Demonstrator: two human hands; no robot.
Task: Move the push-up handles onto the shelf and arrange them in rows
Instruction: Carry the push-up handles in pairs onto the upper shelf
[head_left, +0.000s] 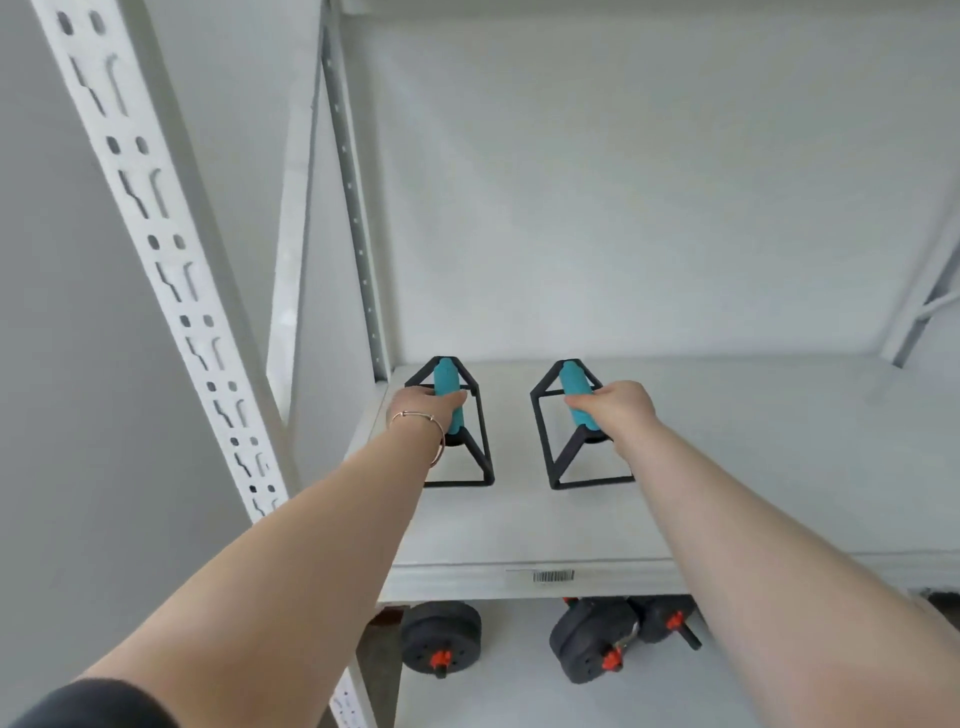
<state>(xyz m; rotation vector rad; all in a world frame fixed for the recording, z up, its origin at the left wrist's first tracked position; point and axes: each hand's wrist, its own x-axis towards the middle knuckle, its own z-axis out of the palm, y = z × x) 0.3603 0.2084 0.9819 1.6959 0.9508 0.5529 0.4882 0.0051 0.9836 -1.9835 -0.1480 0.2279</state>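
Push-up handles, two black wire-frame stands with teal foam grips, sit on the white metal shelf (519, 551) near its back left corner. The left hand (423, 410) is wrapped around the left handle's grip (445, 387), the right hand (618, 408) around the right handle's grip (574, 387). Black dumbbells with red collars (441, 636) lie on the shelf below.

White metal shelving unit (519, 530) against a plain white wall (623, 182). Slotted upright post (156, 249) at its left. Black dumbbells (441, 642) on the level below.
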